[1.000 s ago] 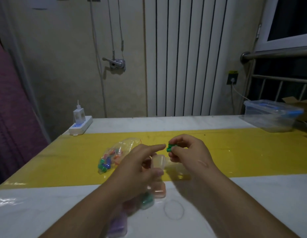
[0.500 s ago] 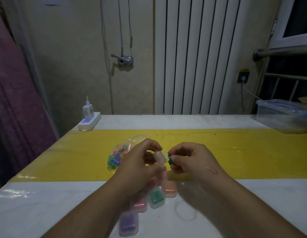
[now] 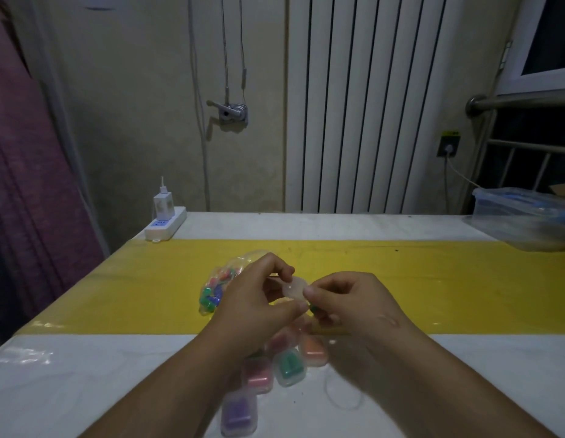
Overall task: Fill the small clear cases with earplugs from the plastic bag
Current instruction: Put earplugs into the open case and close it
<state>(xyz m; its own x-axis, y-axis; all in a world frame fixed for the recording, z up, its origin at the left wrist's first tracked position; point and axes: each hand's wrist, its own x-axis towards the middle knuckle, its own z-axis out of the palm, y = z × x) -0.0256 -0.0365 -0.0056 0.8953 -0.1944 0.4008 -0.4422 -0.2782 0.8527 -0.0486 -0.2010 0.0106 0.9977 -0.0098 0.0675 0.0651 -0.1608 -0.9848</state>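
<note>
Left hand pinched a small clear case between thumb and curled fingers, held above the table; right hand met it, thumb tip on the case, curled fingers pinching a green earplug just beneath. Plastic bag of mixed-colour earplugs lay on the yellow strip, just left of the left hand. Filled cases clustered on the white tabletop under the wrists: orange case, green case, pink case, purple case; power strip far left, clear lidded box far right
</note>
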